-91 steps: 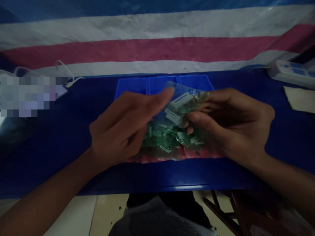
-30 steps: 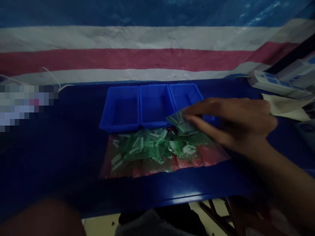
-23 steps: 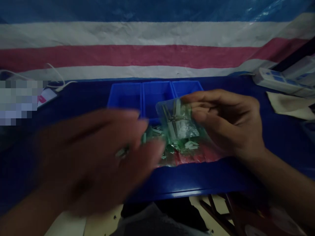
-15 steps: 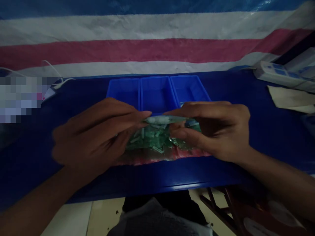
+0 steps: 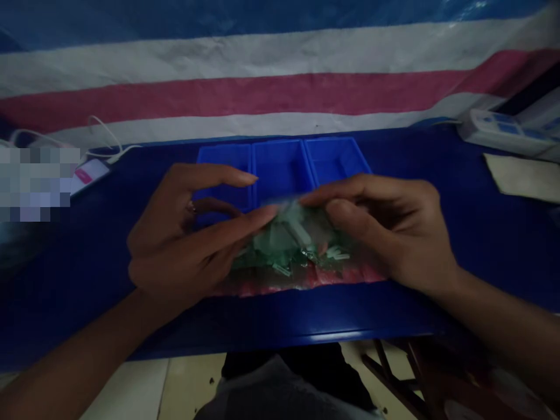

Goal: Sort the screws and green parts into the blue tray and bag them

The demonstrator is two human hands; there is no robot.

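Between my hands is a small clear plastic bag (image 5: pixel 295 227) with pale pieces in it, blurred by motion. My right hand (image 5: pixel 385 227) pinches its upper right edge between thumb and index finger. My left hand (image 5: pixel 188 233) has its index finger raised and apart, while its thumb touches the bag's upper left edge. Beneath them lies a larger clear bag with a red lower band (image 5: pixel 262 284), holding green material and several short white pieces. Three joined blue trays (image 5: pixel 280 166) stand just behind, partly hidden by my hands.
The blue table (image 5: pixel 284 318) meets a striped sheet (image 5: pixel 284 93) at the back. A white power strip (image 5: pixel 499 128) and a beige cloth or paper (image 5: pixel 520 178) lie at right. White cables (image 5: pixel 116 153) and a phone-like object (image 5: pixel 90 175) are at left. A dark wooden stool (image 5: pixel 394 373) stands below.
My left index finger has lifted away from the thumb, opening the hand. The small bag has turned from edge-on to show its flat face. The view has shifted slightly.
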